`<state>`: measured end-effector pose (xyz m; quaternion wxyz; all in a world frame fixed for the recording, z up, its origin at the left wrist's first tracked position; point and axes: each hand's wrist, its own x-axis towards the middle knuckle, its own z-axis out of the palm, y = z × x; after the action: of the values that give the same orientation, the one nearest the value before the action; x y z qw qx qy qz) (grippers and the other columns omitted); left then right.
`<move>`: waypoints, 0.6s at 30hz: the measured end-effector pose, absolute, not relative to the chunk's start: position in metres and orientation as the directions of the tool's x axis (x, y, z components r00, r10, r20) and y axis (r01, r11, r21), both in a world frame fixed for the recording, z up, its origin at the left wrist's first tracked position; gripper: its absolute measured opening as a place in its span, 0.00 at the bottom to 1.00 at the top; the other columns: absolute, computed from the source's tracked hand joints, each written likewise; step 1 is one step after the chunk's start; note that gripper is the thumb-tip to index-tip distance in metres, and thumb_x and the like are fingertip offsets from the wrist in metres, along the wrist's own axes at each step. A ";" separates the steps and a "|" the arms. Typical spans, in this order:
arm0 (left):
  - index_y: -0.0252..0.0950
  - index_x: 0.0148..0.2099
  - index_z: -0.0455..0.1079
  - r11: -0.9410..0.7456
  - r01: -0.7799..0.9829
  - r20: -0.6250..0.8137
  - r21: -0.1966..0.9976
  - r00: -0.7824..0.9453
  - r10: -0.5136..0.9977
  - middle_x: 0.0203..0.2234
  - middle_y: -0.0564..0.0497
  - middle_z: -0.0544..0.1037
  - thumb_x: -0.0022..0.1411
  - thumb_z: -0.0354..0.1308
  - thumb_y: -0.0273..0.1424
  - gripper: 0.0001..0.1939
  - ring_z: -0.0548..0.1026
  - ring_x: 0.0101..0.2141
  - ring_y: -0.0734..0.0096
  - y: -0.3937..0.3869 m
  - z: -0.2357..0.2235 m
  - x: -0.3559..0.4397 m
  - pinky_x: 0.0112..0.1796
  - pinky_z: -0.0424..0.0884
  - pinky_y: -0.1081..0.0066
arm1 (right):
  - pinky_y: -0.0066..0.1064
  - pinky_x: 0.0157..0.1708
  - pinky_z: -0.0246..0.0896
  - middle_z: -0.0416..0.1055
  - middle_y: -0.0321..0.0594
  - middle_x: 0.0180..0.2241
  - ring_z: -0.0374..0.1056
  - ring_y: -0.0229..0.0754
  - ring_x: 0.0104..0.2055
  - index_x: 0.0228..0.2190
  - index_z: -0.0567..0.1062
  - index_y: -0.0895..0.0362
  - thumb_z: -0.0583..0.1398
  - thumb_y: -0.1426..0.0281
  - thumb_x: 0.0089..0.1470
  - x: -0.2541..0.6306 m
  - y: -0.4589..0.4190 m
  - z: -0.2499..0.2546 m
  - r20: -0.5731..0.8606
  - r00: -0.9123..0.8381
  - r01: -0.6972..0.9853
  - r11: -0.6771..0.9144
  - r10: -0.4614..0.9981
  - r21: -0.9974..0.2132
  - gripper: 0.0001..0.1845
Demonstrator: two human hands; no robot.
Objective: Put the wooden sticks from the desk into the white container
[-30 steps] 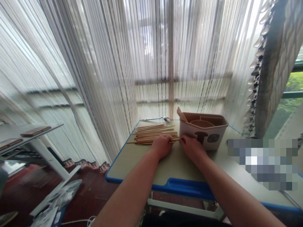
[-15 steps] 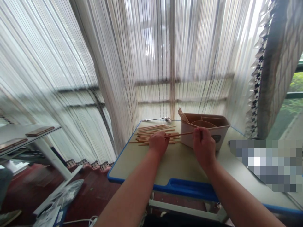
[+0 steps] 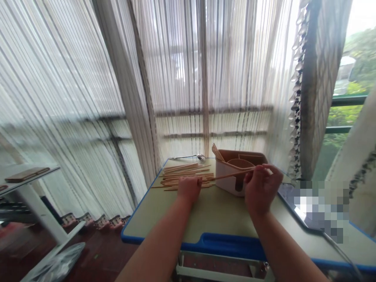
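Bright daylight coming through the thin striped curtain (image 3: pixel 182 90), strongest white glare at the top right, darker floor (image 3: pixel 102 254) at the bottom left, soft blur on the hands, edges stretched and leaning, blocky squares hiding a patch at the right.

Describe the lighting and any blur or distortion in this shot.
Head view: strong backlight through the curtain, sky washed out at upper right. Head view: the loose sticks smear together, too soft to count. Head view: wide-angle stretch toward the edges, and blocky pixels hiding part of the dark device right of the box.
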<state>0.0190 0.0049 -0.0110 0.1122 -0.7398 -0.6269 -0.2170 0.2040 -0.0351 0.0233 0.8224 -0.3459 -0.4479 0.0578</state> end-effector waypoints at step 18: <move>0.36 0.33 0.73 -0.267 0.959 0.420 0.091 0.207 0.884 0.30 0.46 0.76 0.61 0.37 0.39 0.24 0.72 0.32 0.67 0.009 -0.009 0.025 0.34 0.59 0.70 | 0.22 0.13 0.47 0.55 0.28 0.14 0.51 0.30 0.15 0.24 0.62 0.56 0.50 0.57 0.52 0.197 -0.052 0.022 0.588 0.272 0.082 0.591 0.761 -0.803 0.16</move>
<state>0.0254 0.0086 -0.0085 0.0950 -0.7709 -0.5977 -0.1985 0.1972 -0.0520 0.0219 0.7003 -0.3818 -0.5523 0.2424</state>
